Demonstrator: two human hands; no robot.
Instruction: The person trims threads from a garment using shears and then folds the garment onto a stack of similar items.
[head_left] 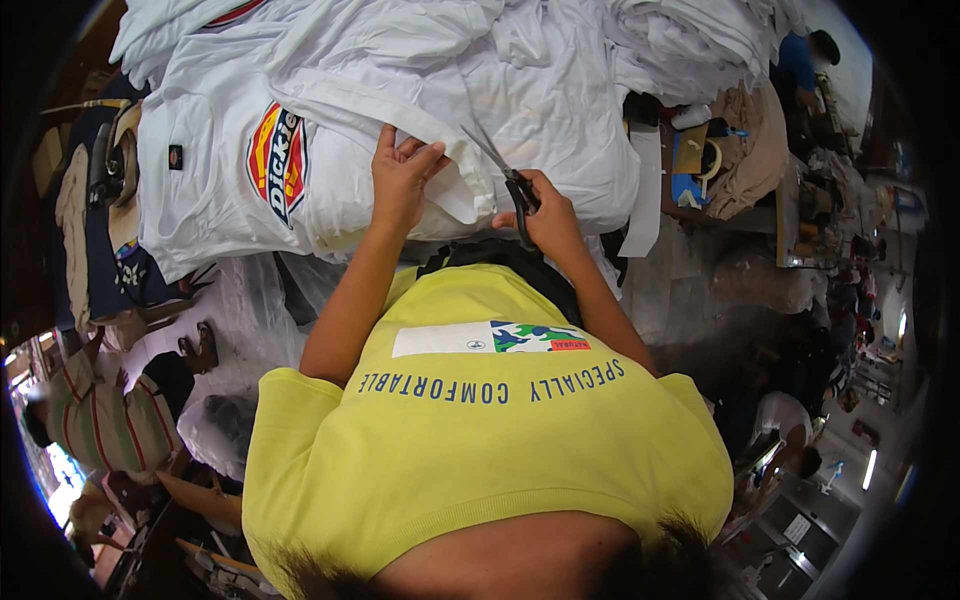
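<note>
Nearest, at 6 o'clock from the view's centre, the wearer's yellow top [480,450] carries a line of dark capitals, upside down from here, and a patch [440,340] of plain white and blue-green pattern with a small red block. At 1 o'clock the right hand [553,217] holds the scissors [514,184] by their black handles, blades slightly parted and aimed toward 11; that grip probably keeps the fingers clear of the edges. Between 11 and 12, the left hand [403,180] has thumb and fingers drawn narrowly together at a white band [425,122]; I cannot tell whether it pinches the cloth. The band lies folded atop the white shirts [560,110], presumably so its edge stays within the blades' reach. The shirts heap from 10 to 1. At 10 o'clock, one bears a red, yellow and navy badge [275,165] with slanted white lettering; farther out sits a small black tag [176,157]. Beyond, at 2 o'clock, lies brown cloth [745,155]; at 8, a person [115,415] wears stripes.
</note>
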